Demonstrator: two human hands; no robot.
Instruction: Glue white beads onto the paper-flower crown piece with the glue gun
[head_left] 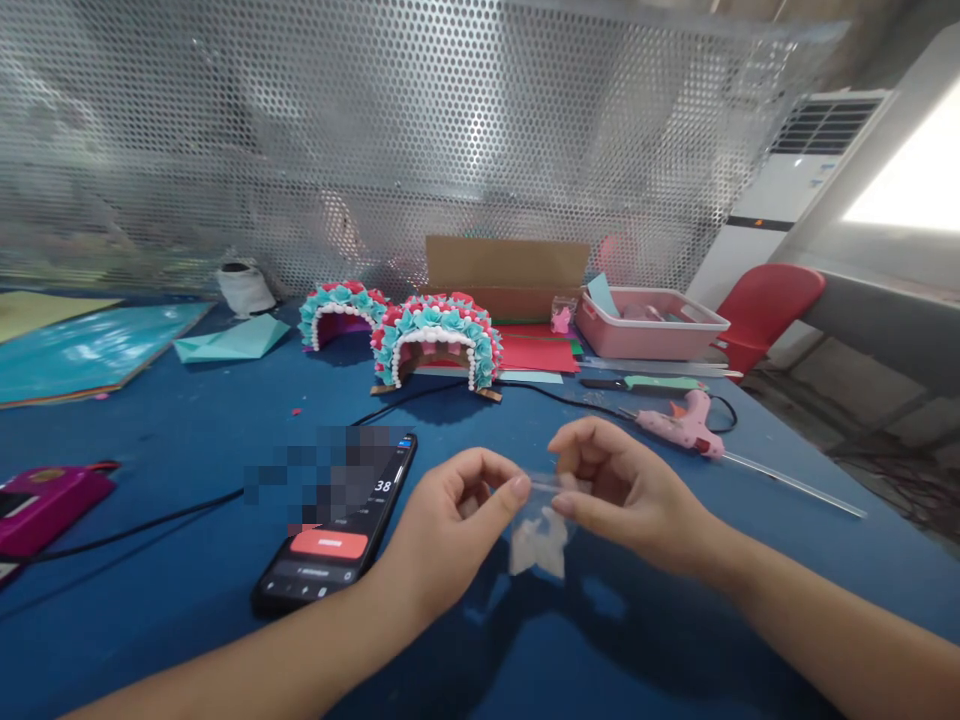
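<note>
My left hand and my right hand both pinch the top of a small clear plastic bag that hangs between them above the blue table. The bag holds small white pieces at its bottom. A black phone with a lit screen lies just left of my left hand.
Two flower-covered arches stand at mid-table. A pink glue gun and its black cord lie to the right. A pink tray, a cardboard box, coloured paper sheets and a magenta object sit around. A perforated metal screen backs the table.
</note>
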